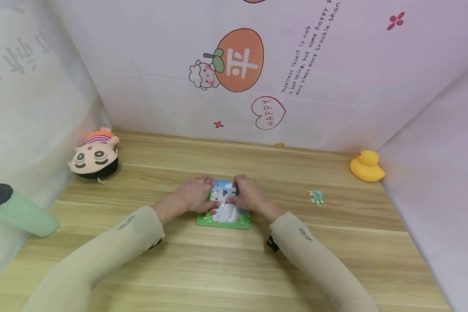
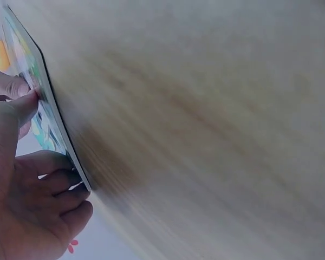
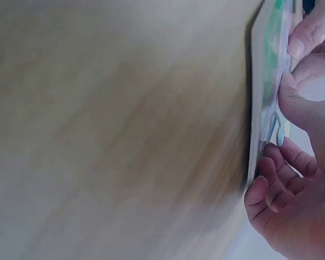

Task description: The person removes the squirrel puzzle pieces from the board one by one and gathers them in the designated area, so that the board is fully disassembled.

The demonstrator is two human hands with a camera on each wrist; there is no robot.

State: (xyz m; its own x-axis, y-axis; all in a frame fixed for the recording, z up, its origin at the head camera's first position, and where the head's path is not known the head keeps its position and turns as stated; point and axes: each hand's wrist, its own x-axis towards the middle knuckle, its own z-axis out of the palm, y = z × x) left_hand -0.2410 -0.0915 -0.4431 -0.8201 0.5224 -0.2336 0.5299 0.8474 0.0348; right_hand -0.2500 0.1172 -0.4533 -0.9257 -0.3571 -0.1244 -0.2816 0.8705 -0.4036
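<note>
Left hand (image 1: 195, 193) and right hand (image 1: 252, 196) grip puzzle (image 1: 225, 215), fingers (image 2: 78, 218) curled, thumbs on top, short of desk's (image 1: 210, 268) far edge.

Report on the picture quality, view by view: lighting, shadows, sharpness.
Head view: bright and fairly even, the slanted wall text sharp enough to read; left wrist view: dimmer and hazy, the table grain soft and smeared, a darker patch beside the puzzle; right wrist view: likewise dull and soft, a narrow shadow along the puzzle's edge.
</note>
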